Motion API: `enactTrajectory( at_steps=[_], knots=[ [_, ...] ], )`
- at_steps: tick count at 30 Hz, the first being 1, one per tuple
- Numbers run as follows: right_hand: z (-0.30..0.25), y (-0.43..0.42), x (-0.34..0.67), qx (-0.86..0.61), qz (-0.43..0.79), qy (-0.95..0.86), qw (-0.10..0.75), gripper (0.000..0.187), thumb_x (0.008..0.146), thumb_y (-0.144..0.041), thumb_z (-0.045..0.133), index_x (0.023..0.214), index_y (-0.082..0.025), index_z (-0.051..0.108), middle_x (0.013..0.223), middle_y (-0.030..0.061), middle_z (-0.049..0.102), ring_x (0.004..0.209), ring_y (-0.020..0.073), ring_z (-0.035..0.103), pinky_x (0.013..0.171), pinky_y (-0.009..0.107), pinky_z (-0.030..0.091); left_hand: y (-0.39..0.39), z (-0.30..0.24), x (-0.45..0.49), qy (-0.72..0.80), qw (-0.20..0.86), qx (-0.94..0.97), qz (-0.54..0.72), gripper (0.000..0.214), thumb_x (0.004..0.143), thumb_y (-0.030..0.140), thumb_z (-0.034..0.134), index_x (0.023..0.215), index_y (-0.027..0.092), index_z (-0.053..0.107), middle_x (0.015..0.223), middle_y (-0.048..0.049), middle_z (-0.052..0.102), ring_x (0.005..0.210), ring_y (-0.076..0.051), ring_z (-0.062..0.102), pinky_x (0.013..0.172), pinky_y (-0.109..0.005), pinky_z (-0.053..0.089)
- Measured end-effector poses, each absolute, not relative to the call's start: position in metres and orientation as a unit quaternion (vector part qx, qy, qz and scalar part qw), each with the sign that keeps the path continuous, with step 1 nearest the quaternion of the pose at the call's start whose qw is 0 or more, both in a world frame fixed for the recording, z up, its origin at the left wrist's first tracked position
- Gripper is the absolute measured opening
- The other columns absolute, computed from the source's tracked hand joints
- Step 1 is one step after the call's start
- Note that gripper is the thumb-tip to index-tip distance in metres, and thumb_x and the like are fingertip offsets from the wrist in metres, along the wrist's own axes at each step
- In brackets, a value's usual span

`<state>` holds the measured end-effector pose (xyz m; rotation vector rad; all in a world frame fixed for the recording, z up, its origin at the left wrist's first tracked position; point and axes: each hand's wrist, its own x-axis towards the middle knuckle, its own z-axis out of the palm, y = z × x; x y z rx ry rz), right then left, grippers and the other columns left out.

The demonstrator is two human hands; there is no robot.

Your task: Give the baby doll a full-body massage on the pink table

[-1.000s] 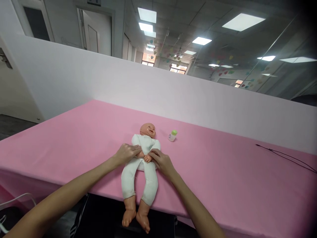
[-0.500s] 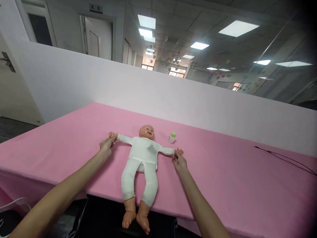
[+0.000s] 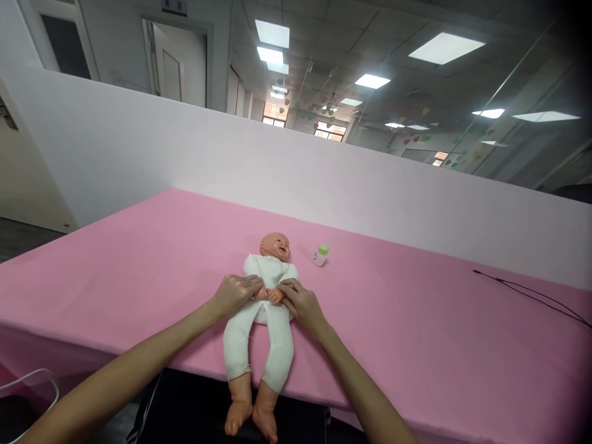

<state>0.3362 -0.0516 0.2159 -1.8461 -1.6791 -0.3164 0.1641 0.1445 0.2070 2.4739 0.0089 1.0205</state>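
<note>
The doll (image 3: 272, 270) is lying on its back on the pink table (image 3: 139, 265), with its feet (image 3: 238, 408) sticking off the front. The left hand (image 3: 235, 295) is gripping one doll arm (image 3: 251, 265), and the right hand (image 3: 303, 303) is gripping the other. The doll's hands (image 3: 276, 296) are meeting in the middle. If the hands are tugging too hard, the doll could be sliding off. A wide swing could be knocking over the bottle (image 3: 320, 256) near its head (image 3: 274, 245).

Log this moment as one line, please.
doll: on its back on pink table, arms folded inward; left hand: holding one doll arm; right hand: holding the other; green-capped bottle: beside doll's head
</note>
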Motion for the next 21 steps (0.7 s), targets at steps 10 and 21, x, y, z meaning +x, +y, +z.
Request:
enactTrajectory(
  at_steps=[10, 21],
  knots=[
    [0.227, -0.054, 0.357, -0.707, -0.058, -0.528, 0.466, 0.018, 0.095, -0.031, 0.062, 0.11, -0.024, 0.069, 0.112, 0.0073, 0.07, 0.092, 0.0209, 0.068, 0.071, 0.03, 0.055, 0.166, 0.222, 0.166, 0.095, 0.368, 0.839, 0.39, 0.021, 0.092, 0.042, 0.068, 0.099, 0.026, 0.08, 0.086, -0.0021, 0.079, 0.071, -0.019, 0.069, 0.063, -0.027, 0.047],
    [0.199, -0.077, 0.417, -0.62, 0.092, -0.022, 0.779, 0.031, 0.071, -0.041, 0.084, 0.08, -0.021, 0.062, 0.068, -0.0018, 0.062, 0.054, 0.0125, 0.057, 0.053, 0.025, 0.054, 0.241, 0.198, 0.159, 0.457, 0.689, 0.337, 0.45, 0.03, 0.055, 0.024, 0.096, 0.074, 0.013, 0.074, 0.073, -0.0054, 0.071, 0.063, -0.014, 0.061, 0.055, -0.025, 0.046]
  ],
)
